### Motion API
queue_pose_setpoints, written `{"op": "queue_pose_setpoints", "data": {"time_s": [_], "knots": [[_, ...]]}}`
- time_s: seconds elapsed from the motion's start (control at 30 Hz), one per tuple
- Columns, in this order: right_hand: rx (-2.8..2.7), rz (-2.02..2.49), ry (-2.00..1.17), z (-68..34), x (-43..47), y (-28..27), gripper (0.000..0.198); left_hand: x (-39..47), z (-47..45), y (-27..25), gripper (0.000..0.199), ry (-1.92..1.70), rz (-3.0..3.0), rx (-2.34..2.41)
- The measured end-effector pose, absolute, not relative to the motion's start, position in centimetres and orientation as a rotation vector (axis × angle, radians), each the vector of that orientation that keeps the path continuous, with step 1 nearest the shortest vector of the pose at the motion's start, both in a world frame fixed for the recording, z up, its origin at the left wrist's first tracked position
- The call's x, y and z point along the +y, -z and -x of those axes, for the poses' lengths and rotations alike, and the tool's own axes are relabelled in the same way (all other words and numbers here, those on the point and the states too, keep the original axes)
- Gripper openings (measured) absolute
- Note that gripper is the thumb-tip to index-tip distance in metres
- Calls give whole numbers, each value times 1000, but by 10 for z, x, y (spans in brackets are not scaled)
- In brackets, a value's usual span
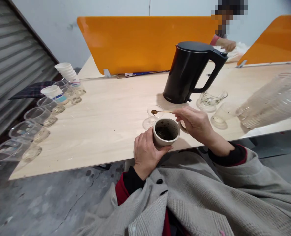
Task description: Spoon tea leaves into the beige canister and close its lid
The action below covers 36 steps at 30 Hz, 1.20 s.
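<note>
My left hand is wrapped round a pale ceramic cup, tilted toward me at the table's front edge. Dark wet tea leaves lie inside it. Between the fingertips of my right hand is the thin handle of a small spoon. Its bowl carries something dark brown and hangs over a small clear glass behind the cup. Partly hidden under my right hand, a round rim shows on the table.
A black electric kettle stands behind my hands. At right are a glass bowl with leaf bits, a clear cup and stacked plastic cups. Several clear cups line the left edge near paper cups. Another person's hand shows beyond the orange divider.
</note>
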State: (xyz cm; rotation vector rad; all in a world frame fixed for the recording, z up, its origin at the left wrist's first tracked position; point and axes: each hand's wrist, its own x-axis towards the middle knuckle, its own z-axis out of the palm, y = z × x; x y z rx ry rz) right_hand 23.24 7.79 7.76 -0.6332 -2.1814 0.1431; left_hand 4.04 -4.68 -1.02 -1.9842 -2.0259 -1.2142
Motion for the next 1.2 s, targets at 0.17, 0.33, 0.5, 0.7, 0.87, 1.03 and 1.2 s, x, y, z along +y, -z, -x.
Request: {"op": "queue_pose_setpoints", "data": {"time_s": [0.17, 0.33, 0.5, 0.7, 0.87, 1.03, 1.2], "knots": [[-2077, 649, -120, -232, 76, -76, 30, -47, -41, 11, 97, 1224, 1983, -2019], [-2191, 562, -124, -235, 76, -76, 33, -47, -41, 11, 95, 1213, 1979, -2054], [-2117, 632, -164, -234, 75, -84, 27, -46, -41, 12, 96, 1223, 1981, -2045], [-1678, 883, -333, -255, 71, -91, 17, -47, -39, 13, 93, 1191, 1993, -2048], [-1295, 1070, -163, -317, 81, -105, 17, -46, -36, 15, 90, 1189, 2002, -2032], [-1272, 1403, -60, -354, 115, -107, 24, -46, -36, 16, 90, 1192, 1991, -2020], [-1400, 1581, -109, -359, 166, -96, 23, -46, -35, 16, 90, 1163, 1970, -2014]]}}
